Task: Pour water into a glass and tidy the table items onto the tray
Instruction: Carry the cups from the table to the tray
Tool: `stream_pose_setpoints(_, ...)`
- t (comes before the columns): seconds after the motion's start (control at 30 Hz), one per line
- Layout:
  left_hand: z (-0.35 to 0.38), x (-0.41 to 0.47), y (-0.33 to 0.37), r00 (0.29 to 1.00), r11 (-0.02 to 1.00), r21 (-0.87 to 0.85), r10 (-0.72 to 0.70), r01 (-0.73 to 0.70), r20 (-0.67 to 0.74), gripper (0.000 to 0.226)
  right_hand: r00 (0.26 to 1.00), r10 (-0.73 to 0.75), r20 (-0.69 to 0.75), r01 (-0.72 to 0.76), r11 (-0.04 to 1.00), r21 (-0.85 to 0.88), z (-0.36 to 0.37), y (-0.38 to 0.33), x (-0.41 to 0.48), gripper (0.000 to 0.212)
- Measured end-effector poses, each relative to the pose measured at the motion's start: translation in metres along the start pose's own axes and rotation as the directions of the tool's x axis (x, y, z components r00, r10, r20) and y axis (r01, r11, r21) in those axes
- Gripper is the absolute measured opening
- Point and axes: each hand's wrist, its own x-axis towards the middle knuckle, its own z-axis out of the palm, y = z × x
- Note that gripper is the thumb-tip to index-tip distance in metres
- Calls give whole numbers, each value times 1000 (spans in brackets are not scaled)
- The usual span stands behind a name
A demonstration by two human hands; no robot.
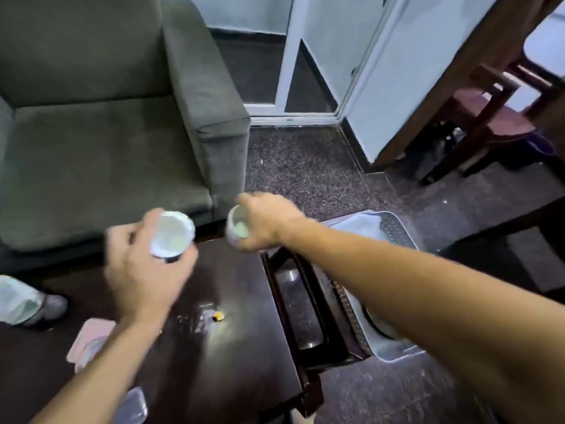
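From the head view, the left hand (143, 270) is wrapped round a white cup (172, 237), its fingers (186, 260) curled under and pressed against the wall, mouth tipped toward the camera; the right hand (269, 221) grips a second white cup (237, 228) from the side, fingers closed on its far wall, thumb side blurred so the exact pinch is hard to read; both cups hang above the far end of the dark tabletop (238, 347), apart from each other. Whether either holds water cannot be told through the blur.

The step in hand looks like carrying the cups over to the pale tray (397, 231), which sits to the right of the tabletop, partly under the right forearm, with a folded cloth (357, 226) lying on its far end. To do it well, I would level each cup before travelling, take the right one first since it is nearer the tray, and set it on bare tray floor beside the cloth rather than on it; the left cup then follows the same path.

Edges matter here: the tabletop's right edge (275, 301) drops to a gap with dark wooden rails before the tray begins, so the cups should cross high; a small yellow bit (219, 316), a pink packet (91, 341) and a plastic bottle (21, 301) remain on the tabletop nearer the body, well clear of that route; the sofa arm (220, 127) stands just beyond the hands, leaving little room forward but open floor (305, 166) to the right.
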Motion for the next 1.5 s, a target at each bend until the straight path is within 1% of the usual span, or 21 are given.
stream_pose_setpoints(0.07, 39, -20, 57, 985, 990, -51, 134, -129, 109, 68, 996, 74, 49, -70, 995, -75, -26, 67, -18, 59)
stream_pose_setpoints(0.1, 57, -31, 85, 962, 975, -96, 216, -202, 169, 70, 991, 109, 74, -100, 988, -113, -36, 99, -28, 59)
stream_pose_setpoints(0.13, 72, -41, 111, 934, 962, -145, 261, -231, 243, 71, 985, 144, 99, -129, 981, -144, -45, 129, -38, 58)
stream_pose_setpoints(0.2, 104, -62, 150, 867, 941, -180, 335, -287, 368, 75, 965, 212, 154, -182, 964, -193, -57, 182, -59, 56)
stream_pose_setpoints(0.23, 118, -73, 169, 825, 936, -190, 350, -295, 443, 77, 951, 241, 191, -197, 954, -225, -61, 205, -68, 59)
stream_pose_setpoints(0.27, 131, -83, 186, 786, 937, -196, 349, -288, 511, 79, 933, 267, 240, -202, 943, -264, -63, 225, -77, 68)
stream_pose_setpoints(0.3, 144, -92, 199, 744, 938, -195, 346, -287, 571, 79, 914, 289, 284, -202, 933, -299, -62, 244, -85, 77)
stream_pose_setpoints(0.33, 157, -100, 208, 711, 938, -192, 345, -290, 613, 79, 898, 309, 313, -204, 923, -325, -59, 261, -92, 82)
stream_pose_setpoints(0.4, 178, -112, 220, 660, 938, -149, 327, -312, 676, 78, 882, 329, 337, -215, 918, -334, -48, 289, -102, 78)
stream_pose_setpoints(0.5, 205, -123, 223, 581, 929, -74, 288, -363, 761, 76, 871, 332, 363, -239, 930, -279, -30, 316, -109, 78)
stream_pose_setpoints(0.57, 219, -127, 222, 549, 920, -24, 254, -392, 796, 70, 870, 322, 372, -241, 938, -248, -17, 325, -110, 78)
stream_pose_setpoints(0.63, 231, -130, 220, 531, 910, 23, 220, -413, 818, 67, 873, 293, 389, -219, 950, -222, -2, 331, -108, 76)
stream_pose_setpoints(0.73, 248, -134, 214, 512, 891, 72, 190, -449, 837, 65, 869, 240, 433, -170, 966, -193, 19, 333, -102, 79)
stream_pose_setpoints(0.87, 268, -142, 208, 487, 857, 119, 165, -501, 858, 61, 858, 191, 476, -103, 973, -206, 45, 333, -94, 82)
stream_pose_setpoints(1.0, 282, -146, 203, 490, 822, 160, 159, -546, 857, 60, 869, 174, 464, -66, 968, -240, 65, 339, -90, 80)
stream_pose_setpoints(1.1, 290, -146, 205, 512, 808, 185, 162, -560, 844, 61, 889, 186, 417, -82, 963, -255, 71, 343, -89, 75)
stream_pose_setpoints(1.2, 296, -142, 209, 547, 794, 213, 172, -570, 819, 60, 905, 205, 372, -119, 963, -240, 72, 347, -87, 74)
stream_pose_setpoints(1.27, 299, -140, 210, 567, 791, 242, 155, -562, 809, 61, 910, 228, 345, -157, 963, -220, 72, 351, -87, 74)
stream_pose_setpoints(1.4, 302, -139, 211, 572, 782, 257, 150, -568, 807, 62, 905, 256, 340, -191, 958, -215, 76, 355, -88, 72)
stream_pose_setpoints(1.5, 297, -139, 215, 551, 767, 252, 155, -591, 820, 63, 904, 255, 344, -192, 960, -205, 79, 358, -92, 78)
